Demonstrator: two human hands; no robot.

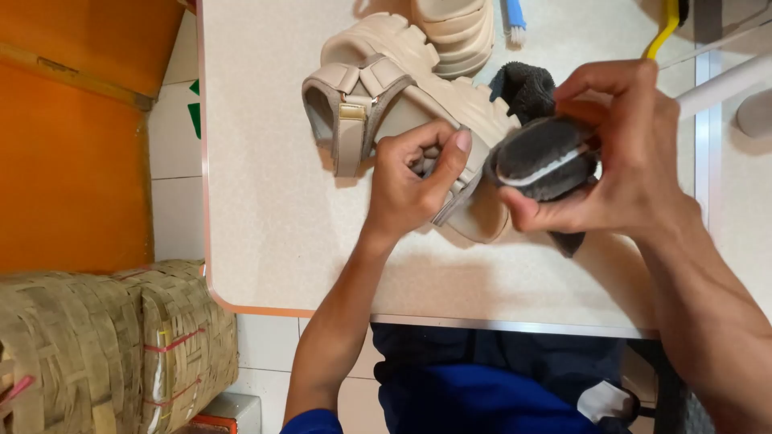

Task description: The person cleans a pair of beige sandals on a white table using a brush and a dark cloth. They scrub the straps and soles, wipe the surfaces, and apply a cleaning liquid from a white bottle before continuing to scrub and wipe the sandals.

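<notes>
Pressing evenly is advised: the sandal (418, 120), mid-desk (265, 225), is gripped by its strap in the left hand (410, 185), while a grey cloth (543, 161) is clasped in the right hand (627, 153).

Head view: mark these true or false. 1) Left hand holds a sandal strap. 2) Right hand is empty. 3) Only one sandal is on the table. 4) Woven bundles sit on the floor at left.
1) True: the left hand pinches a strap of the beige sandal.
2) False: the right hand holds a dark grey cloth.
3) False: a second sandal lies behind it on the table.
4) True: the woven bundles are there.
</notes>
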